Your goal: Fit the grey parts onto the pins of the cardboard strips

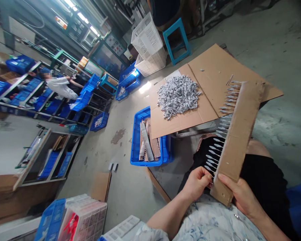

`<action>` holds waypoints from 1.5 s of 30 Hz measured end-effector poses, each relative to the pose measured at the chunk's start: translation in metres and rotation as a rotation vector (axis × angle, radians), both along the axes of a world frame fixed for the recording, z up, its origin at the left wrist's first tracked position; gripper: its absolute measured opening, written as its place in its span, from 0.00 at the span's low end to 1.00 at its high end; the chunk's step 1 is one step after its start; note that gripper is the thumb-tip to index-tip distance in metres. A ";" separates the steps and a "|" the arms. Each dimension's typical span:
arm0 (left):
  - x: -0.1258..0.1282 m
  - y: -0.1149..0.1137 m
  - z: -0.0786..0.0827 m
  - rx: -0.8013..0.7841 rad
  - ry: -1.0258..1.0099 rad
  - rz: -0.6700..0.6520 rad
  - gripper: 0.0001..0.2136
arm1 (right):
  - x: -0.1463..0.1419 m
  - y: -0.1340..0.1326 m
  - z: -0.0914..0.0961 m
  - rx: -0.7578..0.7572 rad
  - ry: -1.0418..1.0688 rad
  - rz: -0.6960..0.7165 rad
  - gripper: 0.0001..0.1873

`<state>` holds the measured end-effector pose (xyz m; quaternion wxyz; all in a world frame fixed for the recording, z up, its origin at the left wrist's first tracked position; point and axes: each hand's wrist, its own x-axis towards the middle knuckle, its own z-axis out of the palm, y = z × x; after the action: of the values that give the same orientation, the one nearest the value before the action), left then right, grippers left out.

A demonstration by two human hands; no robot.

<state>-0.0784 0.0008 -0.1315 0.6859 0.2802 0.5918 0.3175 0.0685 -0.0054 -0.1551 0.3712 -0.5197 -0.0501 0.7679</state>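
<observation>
My right hand (pixel 243 195) grips the near end of a long cardboard strip (pixel 237 144), thumb on top. Along the strip's left edge sticks out a row of small grey-coated pieces (pixel 214 150) on thin pins. At the row's near end, my left hand (pixel 197 182) is closed in a pinch; its fingers hide what is between them. Beyond, a heap of similar small grey pieces (pixel 178 95) lies on a flat cardboard sheet (pixel 210 73). The strip's far end reaches over this sheet.
Left of the sheet stands a blue crate (pixel 135 147) holding used-looking cardboard strips (pixel 147 144). White baskets (pixel 147 40) and a blue stool (pixel 177 40) stand behind. A co-worker (pixel 61 85) is at the blue-bin shelves. More crates (pixel 85 214) sit at lower left.
</observation>
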 end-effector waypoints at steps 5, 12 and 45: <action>0.003 -0.005 -0.002 0.058 0.042 0.102 0.14 | -0.001 0.000 0.000 -0.013 -0.022 -0.018 0.12; 0.000 -0.002 0.001 0.005 -0.014 0.129 0.20 | -0.001 0.008 0.009 0.033 0.004 0.038 0.13; -0.102 0.197 0.059 0.341 1.258 -0.093 0.06 | 0.000 -0.005 -0.007 -0.018 0.129 0.051 0.11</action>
<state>-0.1799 0.1982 -0.0722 0.1677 0.5427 0.8088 0.1524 0.0681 -0.0100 -0.1625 0.3494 -0.4712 -0.0325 0.8092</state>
